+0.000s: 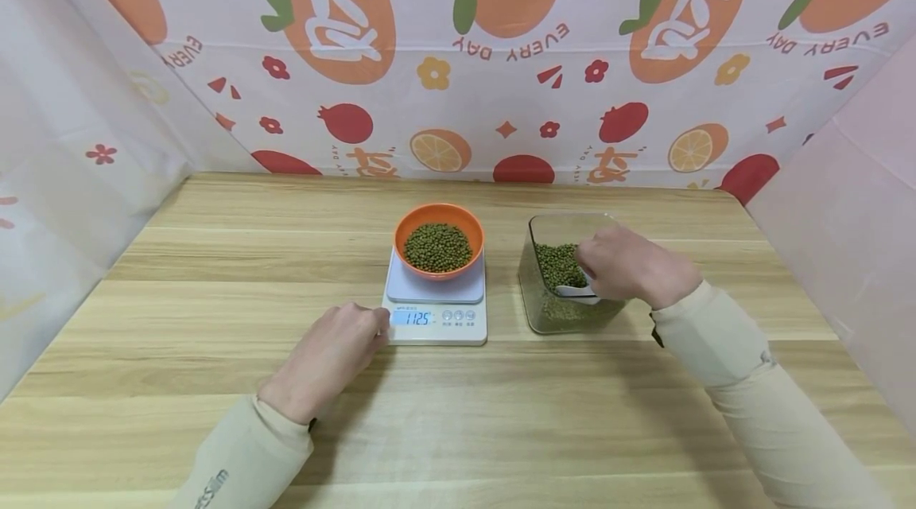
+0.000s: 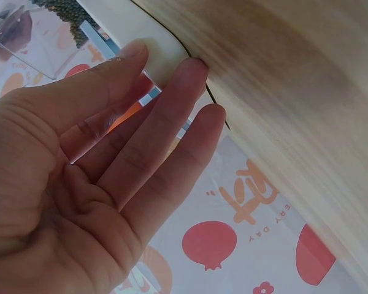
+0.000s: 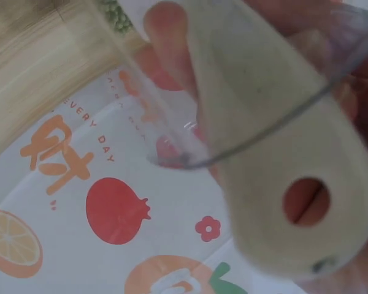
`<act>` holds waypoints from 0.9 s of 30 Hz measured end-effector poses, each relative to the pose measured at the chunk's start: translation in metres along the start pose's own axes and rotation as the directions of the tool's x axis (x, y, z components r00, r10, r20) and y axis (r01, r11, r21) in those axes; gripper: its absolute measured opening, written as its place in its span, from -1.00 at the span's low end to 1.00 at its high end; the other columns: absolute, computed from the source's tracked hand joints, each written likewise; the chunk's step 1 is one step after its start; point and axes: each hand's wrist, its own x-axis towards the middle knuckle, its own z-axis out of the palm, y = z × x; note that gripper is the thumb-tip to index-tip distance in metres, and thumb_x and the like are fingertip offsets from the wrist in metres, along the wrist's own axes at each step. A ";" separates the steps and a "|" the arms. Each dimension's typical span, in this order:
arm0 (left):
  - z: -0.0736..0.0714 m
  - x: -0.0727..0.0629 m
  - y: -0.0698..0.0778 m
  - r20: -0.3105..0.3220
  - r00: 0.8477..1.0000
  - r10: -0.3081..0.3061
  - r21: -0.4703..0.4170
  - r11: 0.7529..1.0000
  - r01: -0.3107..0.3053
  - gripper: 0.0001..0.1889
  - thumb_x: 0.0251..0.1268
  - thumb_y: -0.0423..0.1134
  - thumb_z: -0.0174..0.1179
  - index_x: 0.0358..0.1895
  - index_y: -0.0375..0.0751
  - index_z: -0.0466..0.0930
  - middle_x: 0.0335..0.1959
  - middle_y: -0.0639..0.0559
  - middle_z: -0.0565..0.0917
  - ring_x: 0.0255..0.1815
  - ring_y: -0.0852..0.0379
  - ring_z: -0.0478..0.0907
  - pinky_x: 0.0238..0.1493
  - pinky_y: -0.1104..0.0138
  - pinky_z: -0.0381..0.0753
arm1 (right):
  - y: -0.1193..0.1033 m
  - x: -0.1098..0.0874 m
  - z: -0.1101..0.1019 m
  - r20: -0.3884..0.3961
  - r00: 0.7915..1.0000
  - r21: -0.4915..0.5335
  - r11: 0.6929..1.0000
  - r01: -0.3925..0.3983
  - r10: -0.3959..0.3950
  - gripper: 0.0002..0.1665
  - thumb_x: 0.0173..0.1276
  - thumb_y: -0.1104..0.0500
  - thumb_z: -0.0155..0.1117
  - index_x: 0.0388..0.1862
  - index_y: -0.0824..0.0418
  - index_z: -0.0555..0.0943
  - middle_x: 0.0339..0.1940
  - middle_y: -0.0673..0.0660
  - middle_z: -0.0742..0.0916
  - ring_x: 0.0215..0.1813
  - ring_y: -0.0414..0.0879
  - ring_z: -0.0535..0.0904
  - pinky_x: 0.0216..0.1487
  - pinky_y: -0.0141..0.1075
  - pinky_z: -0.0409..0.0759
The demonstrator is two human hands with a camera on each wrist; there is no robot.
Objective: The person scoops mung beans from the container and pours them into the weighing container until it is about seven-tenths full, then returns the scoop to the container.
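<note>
My left hand (image 1: 329, 354) touches the near-left corner of a white kitchen scale (image 1: 436, 332) with its fingertips. In the left wrist view the fingers (image 2: 153, 147) are nearly straight, the thumb lying against the scale's edge. An orange bowl (image 1: 474, 221) of green mung beans (image 1: 438, 247) stands on the scale, whose display reads about 112.5. Over a clear square container (image 1: 525, 298), my right hand (image 1: 630, 264) grips a white spoon (image 1: 572, 291). The spoon's broad handle (image 3: 264, 135) has a hole near its end. Its bowl is mostly hidden at the beans in the container.
A wood-grain table (image 1: 193, 294) bears the scale and, to its right, the container. A fruit-printed cloth (image 1: 494, 111) hangs behind the table, with pale cloth at both sides. The container's walls rise around the right hand's fingers.
</note>
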 end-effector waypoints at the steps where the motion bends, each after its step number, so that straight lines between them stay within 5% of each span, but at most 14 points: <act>1: 0.000 0.000 0.000 0.000 1.000 0.001 0.001 1.000 -0.001 -0.59 0.09 -0.66 0.27 -0.65 -0.10 0.39 -0.72 0.18 0.29 -0.65 0.28 0.19 -0.66 0.42 0.24 | 0.000 0.000 0.001 -0.009 1.000 0.000 1.000 0.006 -0.006 -0.60 -0.01 0.56 -0.01 -0.69 0.06 0.27 -0.69 -0.08 0.29 -0.56 -0.21 0.16 -0.47 -0.33 0.26; 27: 0.000 0.000 -0.001 0.004 1.000 0.007 -0.006 1.000 -0.007 -0.57 0.08 -0.67 0.26 -0.65 -0.08 0.36 -0.73 0.20 0.26 -0.65 0.30 0.17 -0.66 0.44 0.19 | -0.003 -0.004 0.002 -0.073 0.997 0.043 0.999 -0.010 0.013 -0.56 -0.04 0.63 -0.08 -0.69 0.08 0.24 -0.66 -0.09 0.18 -0.51 -0.20 0.06 -0.44 -0.32 0.11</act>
